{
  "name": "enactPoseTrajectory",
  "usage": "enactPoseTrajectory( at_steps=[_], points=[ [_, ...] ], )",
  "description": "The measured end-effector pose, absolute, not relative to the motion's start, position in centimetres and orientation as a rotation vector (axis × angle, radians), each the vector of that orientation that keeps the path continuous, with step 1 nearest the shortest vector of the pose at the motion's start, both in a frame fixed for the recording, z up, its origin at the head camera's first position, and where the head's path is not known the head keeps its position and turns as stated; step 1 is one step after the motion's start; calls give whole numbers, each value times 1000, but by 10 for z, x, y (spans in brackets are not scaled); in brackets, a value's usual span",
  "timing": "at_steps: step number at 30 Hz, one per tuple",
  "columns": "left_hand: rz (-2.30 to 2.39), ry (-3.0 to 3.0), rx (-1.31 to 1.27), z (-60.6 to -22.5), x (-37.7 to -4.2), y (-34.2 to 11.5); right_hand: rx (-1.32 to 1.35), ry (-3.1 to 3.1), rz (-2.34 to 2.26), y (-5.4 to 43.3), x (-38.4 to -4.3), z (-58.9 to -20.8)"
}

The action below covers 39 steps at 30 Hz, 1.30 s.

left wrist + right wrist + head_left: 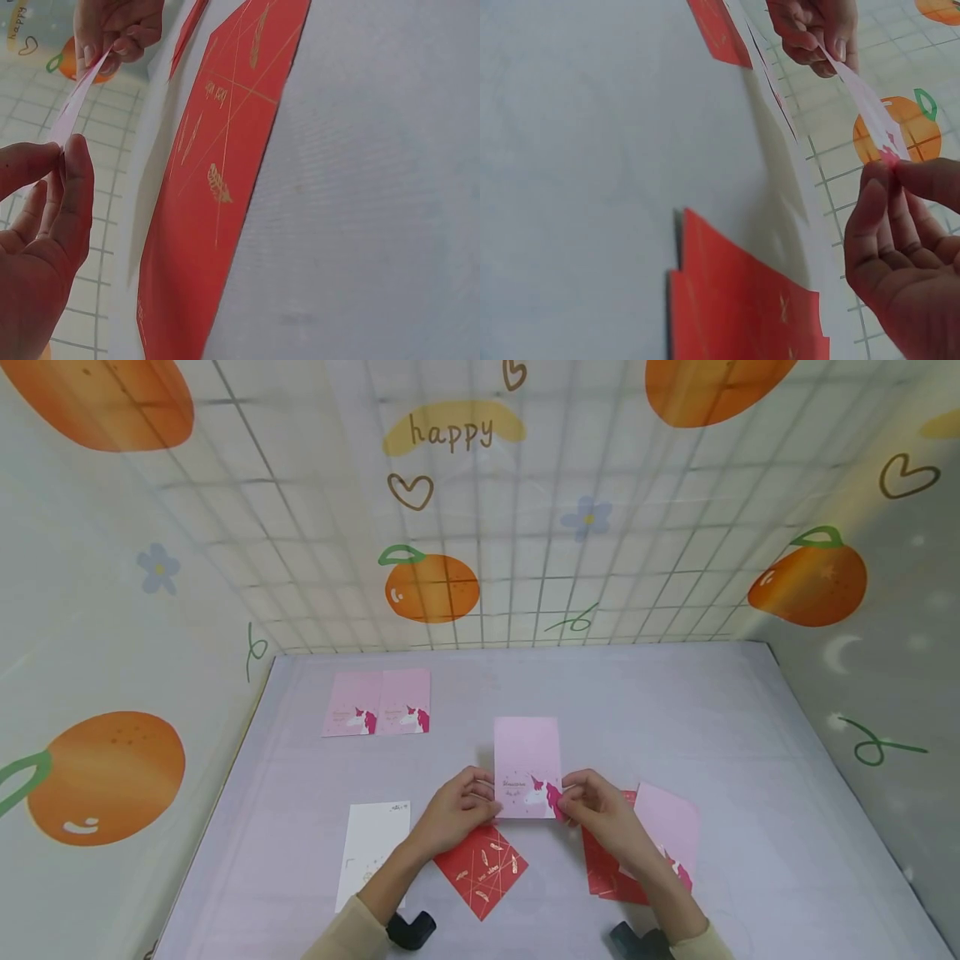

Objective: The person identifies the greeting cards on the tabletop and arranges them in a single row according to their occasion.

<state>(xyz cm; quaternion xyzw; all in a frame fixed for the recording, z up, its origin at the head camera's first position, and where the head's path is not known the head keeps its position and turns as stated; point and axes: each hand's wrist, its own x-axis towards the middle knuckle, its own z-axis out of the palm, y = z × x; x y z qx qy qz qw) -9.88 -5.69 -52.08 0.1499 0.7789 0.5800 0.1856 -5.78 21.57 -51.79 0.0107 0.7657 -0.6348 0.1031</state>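
Both hands hold a pink unicorn card [527, 752] upright over the middle of the table. The left hand [459, 810] pinches its lower left edge between thumb and fingers, and the right hand [600, 810] pinches the lower right corner by the unicorn's mane. In the left wrist view the pink card [75, 105] appears nearly edge-on between the two hands. Below the left hand lies a red card with gold lines and feathers [482, 872], turned like a diamond. Under the right forearm are red cards [600, 868] with another pink unicorn card [671, 822] on top, partly hidden.
Two pink unicorn cards [377, 702] lie side by side at the back left. A white card [375, 843] lies at the front left, partly behind the left forearm. Fruit-patterned curtains [487, 527] enclose the table [637, 710] at the back and sides.
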Motion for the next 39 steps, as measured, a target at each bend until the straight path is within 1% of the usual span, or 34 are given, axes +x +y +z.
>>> enactPoseTrajectory(
  at_steps=[23, 31, 39],
  points=[
    [1664, 2267, 367, -521, -101, -61, 28, 2300, -1872, 209, -65, -519],
    [1663, 2355, 341, -519, -107, -67, 3, 2333, -1874, 198, -79, -517],
    [1646, 2421, 326, -516, -121, -79, -92, 2345, -1937, 182, -97, -521]
  ],
)
